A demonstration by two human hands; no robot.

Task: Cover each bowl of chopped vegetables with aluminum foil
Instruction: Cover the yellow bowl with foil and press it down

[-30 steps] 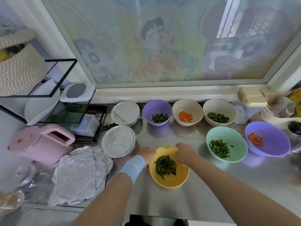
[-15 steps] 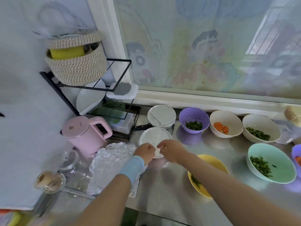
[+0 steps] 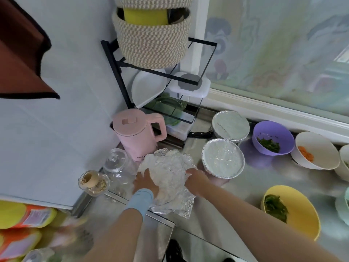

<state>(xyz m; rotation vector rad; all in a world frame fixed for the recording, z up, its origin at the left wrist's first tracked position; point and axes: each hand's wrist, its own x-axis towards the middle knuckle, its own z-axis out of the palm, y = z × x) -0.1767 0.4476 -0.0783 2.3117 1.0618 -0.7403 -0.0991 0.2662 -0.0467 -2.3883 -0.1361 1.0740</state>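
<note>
Foil (image 3: pixel 170 173) at counter (image 3: pixel 251 183) edge: left hand (image 3: pixel 145 183) flat on it, right hand (image 3: pixel 195 179) grip unclear.

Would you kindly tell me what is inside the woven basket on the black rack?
A yellow object shows above the woven basket rim; its lower part and anything beneath are hidden by the wall.

Pressing L hand (image 3: pixel 146 181) flat on crumpled foil sheet (image 3: pixel 168 167), touching its right edge w/ R hand (image 3: pixel 195 179). Working just left of front covered bowl (image 3: pixel 222 160) & rear covered bowl (image 3: pixel 230 125), w/ purple bowl (image 3: pixel 264 129), yellow bowl (image 3: pixel 302 214) sitting uncovered.
</note>
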